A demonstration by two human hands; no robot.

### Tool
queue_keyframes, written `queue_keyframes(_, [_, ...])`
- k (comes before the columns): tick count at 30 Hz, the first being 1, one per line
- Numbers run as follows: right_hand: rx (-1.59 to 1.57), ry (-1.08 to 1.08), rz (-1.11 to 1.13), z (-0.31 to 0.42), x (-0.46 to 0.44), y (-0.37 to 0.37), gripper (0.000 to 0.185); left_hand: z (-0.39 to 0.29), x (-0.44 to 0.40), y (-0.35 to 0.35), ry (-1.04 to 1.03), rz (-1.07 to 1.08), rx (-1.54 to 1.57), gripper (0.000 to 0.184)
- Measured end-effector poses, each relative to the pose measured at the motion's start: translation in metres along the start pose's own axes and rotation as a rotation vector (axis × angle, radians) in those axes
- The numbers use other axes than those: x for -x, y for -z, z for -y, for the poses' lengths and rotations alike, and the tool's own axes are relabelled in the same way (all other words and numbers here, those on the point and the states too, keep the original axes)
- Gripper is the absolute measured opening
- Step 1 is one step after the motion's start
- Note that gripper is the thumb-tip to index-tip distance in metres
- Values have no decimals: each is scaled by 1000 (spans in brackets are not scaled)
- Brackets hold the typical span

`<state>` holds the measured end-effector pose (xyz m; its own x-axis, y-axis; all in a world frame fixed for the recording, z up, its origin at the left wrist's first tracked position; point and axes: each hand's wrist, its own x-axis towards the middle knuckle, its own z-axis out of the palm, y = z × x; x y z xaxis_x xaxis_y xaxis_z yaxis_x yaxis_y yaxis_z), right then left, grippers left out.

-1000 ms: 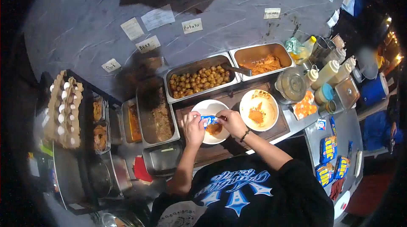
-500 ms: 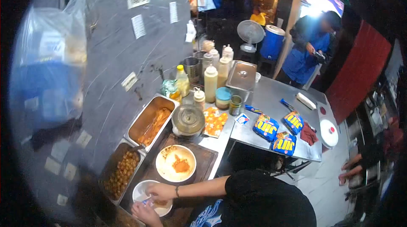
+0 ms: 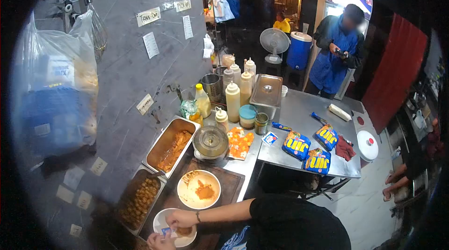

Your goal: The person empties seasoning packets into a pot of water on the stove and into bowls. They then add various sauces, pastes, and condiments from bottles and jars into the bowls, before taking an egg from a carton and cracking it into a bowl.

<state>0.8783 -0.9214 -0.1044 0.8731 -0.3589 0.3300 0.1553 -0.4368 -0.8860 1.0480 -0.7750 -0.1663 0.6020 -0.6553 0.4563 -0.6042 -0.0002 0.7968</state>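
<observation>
My left hand [image 3: 160, 241] is closed on a small blue-and-white sachet [image 3: 166, 232] over a white bowl [image 3: 159, 218]. My right hand [image 3: 180, 220], with a dark band on its wrist, is closed at the sachet's upper end, its fingertips partly hidden. Brown powder or sauce [image 3: 184, 232] lies inside this bowl. Just beyond it, a second white bowl [image 3: 187, 201] holds a heap of orange-brown powder, with sauce smears on its inner wall. Both bowls are on a dark board [image 3: 231, 180].
Left of the bowls stand a steel pan [image 3: 152, 156] of orange-sauced food and a pan of small brown balls [image 3: 140, 203]. Squeeze bottles [image 3: 232, 103] and a lidded pot [image 3: 210, 142] stand behind. Blue noodle packs [image 3: 295, 145] lie on the steel table [image 3: 304, 110]. Another person [image 3: 334, 58] stands beyond.
The camera view has shifted slightly and become sharper. My hands stay over the same bowl with the sachet, and the brown contents beneath show more clearly.
</observation>
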Motion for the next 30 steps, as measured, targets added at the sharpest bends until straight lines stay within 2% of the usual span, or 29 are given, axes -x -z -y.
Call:
queue_keyframes(1, [1, 3, 3, -1, 0, -1, 17, 11, 2, 1, 0, -4, 0, 22])
queue_keyframes(3, [57, -7, -46, -11, -1, 0, 16, 34, 3, 2, 149, 106, 161, 20])
queue_keyframes(4, [80, 78, -101, -14, -2, 2, 15, 40, 2, 3, 146, 99, 160, 20])
queue_keyframes(6, [39, 86, -38, -12, -2, 0, 15, 16, -5, 7, 90, 464, -295, 20])
queue_keyframes(7, [-7, 84, 19, -11, -1, -4, 14, -3, -6, 7, 94, 463, -299, 20])
queue_keyframes(9, [5, 115, 20, -22, -3, -7, 13, -60, -9, 7, -178, 325, -369, 29])
queue_keyframes(10, [18, 147, 28, -29, -5, -12, 12, -39, -5, 1, -162, 247, -404, 30])
queue_keyframes(11, [55, 137, 44, -30, -4, -4, 14, -37, -3, -1, -118, 264, -346, 34])
queue_keyframes(12, [63, -25, 109, -20, -2, 8, 20, -39, -4, 0, -60, 271, -301, 39])
queue_keyframes(13, [-34, 35, 93, -48, -4, 4, 23, -39, 1, -7, 79, 125, -157, 39])
queue_keyframes(14, [-96, -21, 141, -43, -3, 12, 25, -56, 0, -9, 226, 34, -30, 38])
queue_keyframes(15, [-68, -50, 203, -39, -3, 19, 26, -46, -3, -5, 175, 98, -71, 37])
queue_keyframes(16, [-58, -112, 183, -41, -2, 16, 21, 2, 3, -3, -155, 199, -256, 36])
queue_keyframes(17, [15, -100, 179, -41, 0, 16, 18, -26, -1, -11, 96, 23, -31, 34])
queue_keyframes(18, [-8, -142, 138, -42, 2, 10, 16, -49, -13, -4, 152, 108, -102, 33])
queue_keyframes(19, [-15, -178, 71, -38, 2, 5, 11, -50, -15, -5, 173, 74, -57, 33])
queue_keyframes(21, [17, -231, -35, -5, -1, 10, 11, -59, -16, -6, 111, -15, -214, 31])
queue_keyframes(22, [4, -222, 1, 5, -3, 7, 11, -59, -13, -5, 88, -35, -261, 29])
queue_keyframes(24, [79, -394, -18, 17, -4, 5, 9, -60, -9, -7, 80, -14, -293, 24])
queue_keyframes(25, [85, -393, -6, 16, -3, 2, 9, -61, -8, -10, 88, -25, -290, 24])
queue_keyframes(27, [335, -251, -83, 8, 2, -7, 7, -61, -5, -15, 27, 9, -322, 22])
queue_keyframes(28, [309, -137, -95, -6, 8, -14, 5, -61, -6, -17, 29, 0, -318, 22])
queue_keyframes(30, [316, -179, -88, -5, 6, -9, 7, -62, -7, -19, 13, -36, -404, 20])
